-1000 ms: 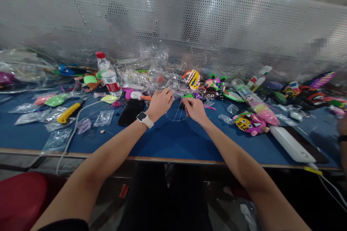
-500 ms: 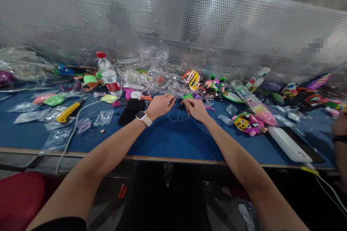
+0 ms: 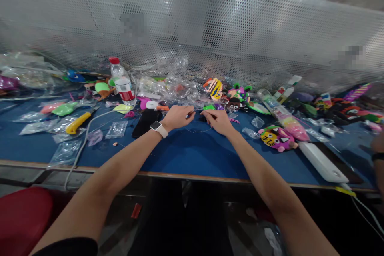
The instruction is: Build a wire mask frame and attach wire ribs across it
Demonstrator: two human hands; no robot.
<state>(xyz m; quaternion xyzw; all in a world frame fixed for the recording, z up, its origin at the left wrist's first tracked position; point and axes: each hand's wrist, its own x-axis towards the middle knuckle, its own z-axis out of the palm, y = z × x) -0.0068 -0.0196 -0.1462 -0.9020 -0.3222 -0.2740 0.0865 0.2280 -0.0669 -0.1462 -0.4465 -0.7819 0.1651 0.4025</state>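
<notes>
My left hand [image 3: 179, 116], with a white watch [image 3: 159, 129] on its wrist, is closed in a pinch above the blue table [image 3: 195, 156]. A short way to its right, my right hand [image 3: 219, 121] is also pinched, fingertips pointing left. A thin pale strand [image 3: 196, 131] with tiny side bits sags between the two hands; whether it is wire or thread I cannot tell. Its ends are hidden in the fingers. Just beyond my right fingers lies a bright green piece [image 3: 209, 107]. A black phone [image 3: 147, 123] lies beside my left wrist.
Left are a yellow-handled cutter [image 3: 78, 123], a white cable [image 3: 87, 136] and a red-capped bottle [image 3: 123, 86]. Right are a colourful clay animal face [image 3: 278, 139] and a white power bank [image 3: 322, 162]. A perforated metal screen [image 3: 192, 20] stands behind. Another person's arm [image 3: 378, 152] is at the right edge.
The strand between my hands hung in a deeper loop with fine cross lines; now it shows as a shallower curve. Both hands stay almost in place, still pinched. The view has shifted slightly.
</notes>
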